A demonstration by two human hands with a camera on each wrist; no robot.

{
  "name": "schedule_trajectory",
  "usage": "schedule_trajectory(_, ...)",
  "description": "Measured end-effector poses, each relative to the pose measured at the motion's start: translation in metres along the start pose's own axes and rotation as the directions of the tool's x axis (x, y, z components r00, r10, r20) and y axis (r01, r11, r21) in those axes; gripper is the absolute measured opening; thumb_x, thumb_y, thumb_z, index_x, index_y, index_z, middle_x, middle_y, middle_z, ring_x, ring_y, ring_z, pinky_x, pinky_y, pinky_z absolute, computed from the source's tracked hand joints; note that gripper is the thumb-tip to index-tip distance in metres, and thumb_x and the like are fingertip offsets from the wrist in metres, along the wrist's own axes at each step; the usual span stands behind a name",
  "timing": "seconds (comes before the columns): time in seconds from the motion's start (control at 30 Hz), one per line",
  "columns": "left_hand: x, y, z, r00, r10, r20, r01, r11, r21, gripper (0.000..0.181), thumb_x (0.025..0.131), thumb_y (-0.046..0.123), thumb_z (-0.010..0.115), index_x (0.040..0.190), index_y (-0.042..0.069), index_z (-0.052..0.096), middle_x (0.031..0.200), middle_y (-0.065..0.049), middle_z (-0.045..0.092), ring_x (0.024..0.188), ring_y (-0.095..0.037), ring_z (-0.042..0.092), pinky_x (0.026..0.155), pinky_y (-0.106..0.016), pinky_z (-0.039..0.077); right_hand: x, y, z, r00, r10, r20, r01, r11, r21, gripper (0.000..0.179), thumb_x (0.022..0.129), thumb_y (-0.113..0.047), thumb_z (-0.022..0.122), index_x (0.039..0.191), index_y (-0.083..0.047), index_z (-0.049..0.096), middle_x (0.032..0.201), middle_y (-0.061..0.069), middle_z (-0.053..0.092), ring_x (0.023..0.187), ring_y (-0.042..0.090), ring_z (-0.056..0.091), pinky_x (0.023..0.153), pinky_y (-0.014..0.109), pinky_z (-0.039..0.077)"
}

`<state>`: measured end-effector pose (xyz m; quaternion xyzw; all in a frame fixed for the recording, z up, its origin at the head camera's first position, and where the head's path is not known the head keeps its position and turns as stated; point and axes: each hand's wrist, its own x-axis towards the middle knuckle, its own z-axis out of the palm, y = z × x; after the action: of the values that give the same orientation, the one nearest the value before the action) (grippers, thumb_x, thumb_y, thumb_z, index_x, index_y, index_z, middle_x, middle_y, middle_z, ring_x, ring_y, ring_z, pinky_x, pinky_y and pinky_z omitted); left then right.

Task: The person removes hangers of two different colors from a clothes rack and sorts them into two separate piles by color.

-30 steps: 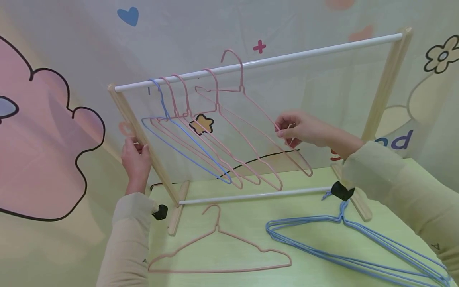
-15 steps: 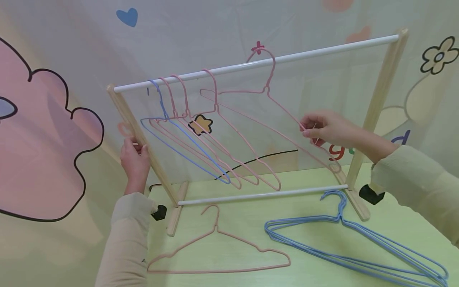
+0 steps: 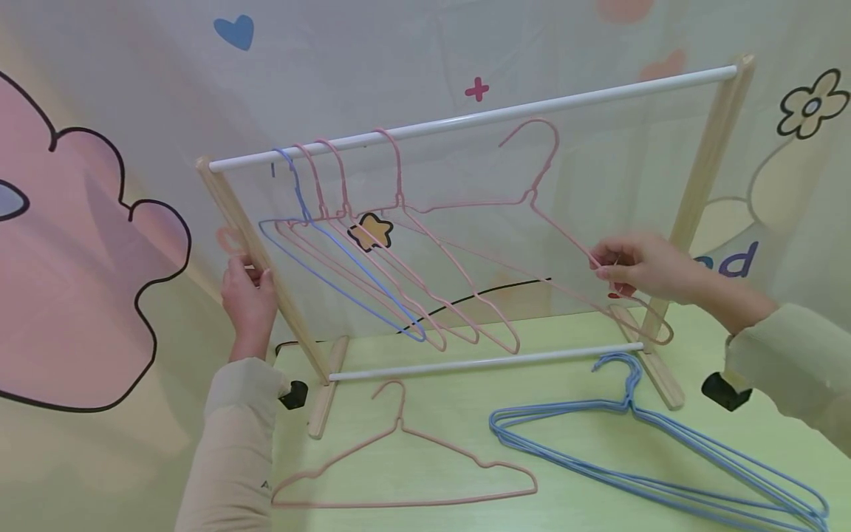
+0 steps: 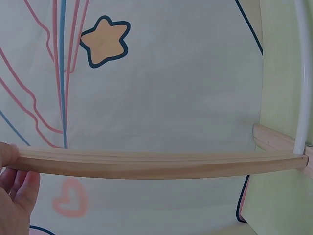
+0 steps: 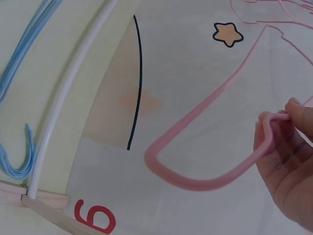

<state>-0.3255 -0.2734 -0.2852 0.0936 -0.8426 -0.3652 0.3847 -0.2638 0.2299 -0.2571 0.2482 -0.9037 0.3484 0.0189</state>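
My right hand pinches a pink wire hanger by its right shoulder. That hanger's hook sits below the white top rail, apart from it. In the right wrist view, thumb and fingers close on the notch of the pink hanger. My left hand grips the left wooden post of the rack; the left wrist view shows the thumb on one side of the post and fingers on the other. One blue hanger and several pink hangers hang toward the rail's left end.
A pink hanger lies flat on the light green table in front of the rack. Right of it lies a stack of blue hangers. The rack's lower white bar runs behind both. A printed cloth hangs behind.
My right hand has moved right and slightly down with the pink hanger, whose hook has dropped from rail height to below the rail. The left hand stays on the post.
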Motion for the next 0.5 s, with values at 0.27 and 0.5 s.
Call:
schedule_trajectory(0.27,0.0,0.0,0.0,1.0,0.014,-0.009,-0.014,1.0,0.003,0.025,0.085,0.008,0.052,0.107,-0.001,0.046,0.099,-0.02,0.053,0.092,-0.031,0.055,0.085,-0.04,0.041,-0.009,0.021,0.015,0.994,0.095,0.046,-0.096,0.995,0.039,0.008,0.086,-0.002,0.052,0.093,0.001,0.054,0.068,0.005,0.05,0.055,0.009,0.046,0.048,0.022,0.045)
schedule_trajectory(0.5,0.0,-0.001,0.001,1.0,0.013,-0.011,-0.013,1.0,0.002,0.024,0.084,0.008,0.053,0.106,0.0,0.046,0.098,-0.02,0.053,0.092,-0.031,0.055,0.086,-0.04,0.04,-0.011,0.031,0.026,0.983,0.139,0.118,-0.148,0.987,0.07,0.009,0.086,-0.005,0.052,0.093,-0.001,0.053,0.072,0.005,0.047,0.058,0.011,0.047,0.05,0.023,0.044)
